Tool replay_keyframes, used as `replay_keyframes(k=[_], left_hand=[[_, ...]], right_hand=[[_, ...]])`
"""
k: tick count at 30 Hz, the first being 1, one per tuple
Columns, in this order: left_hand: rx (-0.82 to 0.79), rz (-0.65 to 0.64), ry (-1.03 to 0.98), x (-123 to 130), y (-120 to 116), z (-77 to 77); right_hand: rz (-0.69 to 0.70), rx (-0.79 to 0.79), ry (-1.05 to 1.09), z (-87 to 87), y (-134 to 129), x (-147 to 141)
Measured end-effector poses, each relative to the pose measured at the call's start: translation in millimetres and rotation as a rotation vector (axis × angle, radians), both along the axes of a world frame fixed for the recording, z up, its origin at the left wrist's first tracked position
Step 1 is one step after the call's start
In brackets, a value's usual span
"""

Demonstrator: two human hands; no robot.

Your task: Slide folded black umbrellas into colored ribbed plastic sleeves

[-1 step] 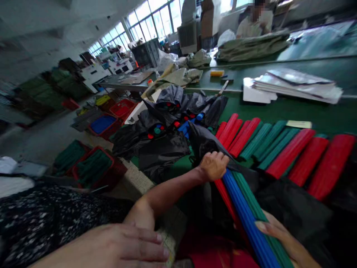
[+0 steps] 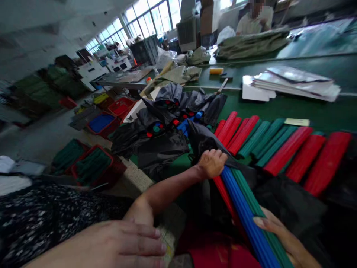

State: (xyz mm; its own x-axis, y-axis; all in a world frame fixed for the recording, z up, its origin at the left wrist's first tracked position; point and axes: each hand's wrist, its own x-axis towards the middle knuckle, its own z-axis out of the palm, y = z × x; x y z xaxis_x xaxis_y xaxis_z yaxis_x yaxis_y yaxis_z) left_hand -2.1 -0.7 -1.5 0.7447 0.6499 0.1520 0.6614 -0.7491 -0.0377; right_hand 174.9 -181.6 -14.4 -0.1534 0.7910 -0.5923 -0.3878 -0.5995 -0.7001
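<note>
My left hand (image 2: 213, 163) is closed on the edge of a black cloth bag (image 2: 205, 139). Long ribbed tubes in blue (image 2: 240, 208), green (image 2: 249, 195) and red (image 2: 223, 191) run from under that cloth down towards me. Their upper ends are hidden by the bag and my fingers. My right hand (image 2: 272, 229) grips the blue and green tubes lower down, its thumb lying across them. At the bottom left, another hand (image 2: 125, 243), seemingly someone else's, lies palm down with fingers stretched out, close in front of my left arm.
Red tubes (image 2: 304, 150) and green tubes (image 2: 269, 137) lie in a row on the green table (image 2: 267, 111). Filled black bags (image 2: 163, 149) are heaped left of them. White sheets (image 2: 298, 83) lie farther back. Crates (image 2: 95, 171) stand on the floor. A person (image 2: 253, 20) sits across the table.
</note>
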Motion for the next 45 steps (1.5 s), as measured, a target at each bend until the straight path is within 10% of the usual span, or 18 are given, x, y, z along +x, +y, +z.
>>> replay_keyframes(k=[4,12,26,36,45], left_hand=[[-0.108,0.067,0.008,-5.0,-6.8,-8.9],[-0.199,-0.251,-0.171,9.7,-40.1,-12.2],[-0.021,0.026,-0.007,48.2,-13.3,19.1],[-0.066,-0.515,-0.112,45.4,-33.0,15.5],[0.009,-0.017,-0.438,15.8,0.3,3.8]], right_hand=[[0.009,-0.112,0.047,-6.1,-4.1,4.5],[0.0,-0.171,0.151,-2.6,-2.8,-1.3],[0.05,-0.155,0.087,5.5,1.8,-8.2],[-0.015,-0.025,0.188,-2.3,1.7,-0.1],[-0.134,0.194,0.279,8.8,44.2,12.7]])
